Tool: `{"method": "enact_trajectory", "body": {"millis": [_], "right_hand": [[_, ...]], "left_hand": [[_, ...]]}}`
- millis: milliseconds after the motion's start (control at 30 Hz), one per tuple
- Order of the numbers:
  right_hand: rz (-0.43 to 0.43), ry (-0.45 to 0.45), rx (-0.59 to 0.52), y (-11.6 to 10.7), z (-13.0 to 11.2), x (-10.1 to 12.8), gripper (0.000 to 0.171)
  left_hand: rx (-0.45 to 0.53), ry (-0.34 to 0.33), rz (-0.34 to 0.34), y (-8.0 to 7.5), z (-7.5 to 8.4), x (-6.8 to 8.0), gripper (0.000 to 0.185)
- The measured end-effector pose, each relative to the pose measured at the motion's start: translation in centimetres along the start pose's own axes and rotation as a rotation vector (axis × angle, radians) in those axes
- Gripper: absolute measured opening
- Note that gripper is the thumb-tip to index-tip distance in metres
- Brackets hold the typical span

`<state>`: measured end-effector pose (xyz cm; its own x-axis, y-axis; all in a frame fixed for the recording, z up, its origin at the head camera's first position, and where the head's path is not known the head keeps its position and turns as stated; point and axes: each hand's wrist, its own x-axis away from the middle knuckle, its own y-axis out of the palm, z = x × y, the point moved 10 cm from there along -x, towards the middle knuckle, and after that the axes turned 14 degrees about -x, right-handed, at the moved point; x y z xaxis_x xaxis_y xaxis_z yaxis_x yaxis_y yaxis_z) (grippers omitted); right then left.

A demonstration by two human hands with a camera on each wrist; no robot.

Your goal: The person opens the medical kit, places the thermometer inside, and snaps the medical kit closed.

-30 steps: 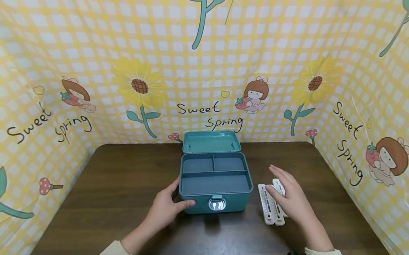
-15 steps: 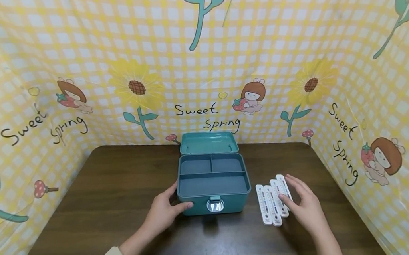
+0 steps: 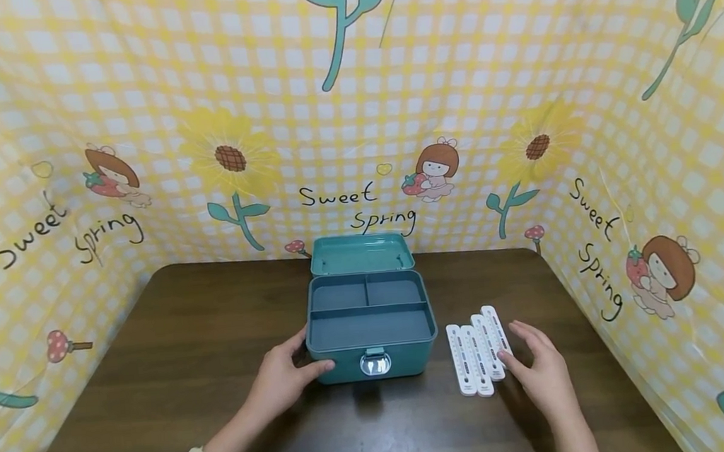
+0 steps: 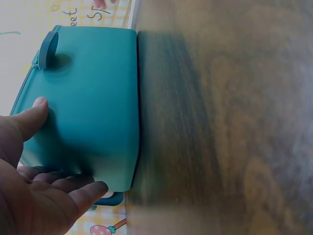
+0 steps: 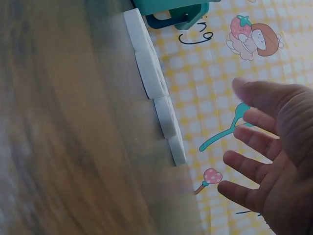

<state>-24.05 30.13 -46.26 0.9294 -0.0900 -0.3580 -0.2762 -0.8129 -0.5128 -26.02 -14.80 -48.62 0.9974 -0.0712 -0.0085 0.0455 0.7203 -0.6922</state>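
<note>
A teal storage box (image 3: pixel 373 363) stands on the table with its lid (image 3: pixel 361 253) folded back and a grey divided tray (image 3: pixel 370 326) inside. My left hand (image 3: pixel 281 380) rests against the box's left side, thumb at the front face and fingers extended along the side, as the left wrist view also shows. Several slim white thermometers (image 3: pixel 477 369) lie side by side in a staggered row right of the box. Beside their right end is my right hand (image 3: pixel 544 371), fingers spread and holding nothing. In the right wrist view, a gap separates the hand from the thermometers (image 5: pixel 151 73).
The dark wooden table (image 3: pixel 216 315) has a yellow checked cloth (image 3: pixel 353 113) behind it and on both sides. A clear latch (image 3: pixel 375 364) sits on the box's front. The box's handle (image 5: pixel 168 22) sticks out near the thermometers in the right wrist view.
My right hand has drawn back to the right, uncovering the thermometers it partly hid. My left hand stays at the box; the whole head view has shifted slightly.
</note>
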Motion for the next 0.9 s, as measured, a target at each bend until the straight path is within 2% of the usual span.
{"method": "enact_trajectory", "body": {"millis": [167, 400, 667, 767, 900], "right_hand": [[-0.001, 0.052, -0.005, 0.1, 1.2, 0.1, 0.053], [-0.016, 0.12, 0.065, 0.4, 3.2, 0.5, 0.05], [-0.1, 0.191, 0.124, 0.9, 4.8, 0.7, 0.053], [-0.122, 0.199, 0.156, 1.1, 5.2, 0.8, 0.054], [-0.107, 0.165, 0.178, 1.0, 5.3, 0.8, 0.054]], "left_hand": [[-0.031, -0.005, -0.006, -0.1, -0.1, -0.1, 0.097], [-0.083, -0.028, -0.016, -1.0, 0.3, -0.3, 0.097], [-0.108, -0.036, -0.039, -1.1, 0.7, -0.3, 0.096], [-0.094, -0.026, -0.038, -1.0, 0.8, -0.3, 0.094], [-0.077, -0.018, -0.035, -1.0, 1.0, -0.4, 0.091]]}}
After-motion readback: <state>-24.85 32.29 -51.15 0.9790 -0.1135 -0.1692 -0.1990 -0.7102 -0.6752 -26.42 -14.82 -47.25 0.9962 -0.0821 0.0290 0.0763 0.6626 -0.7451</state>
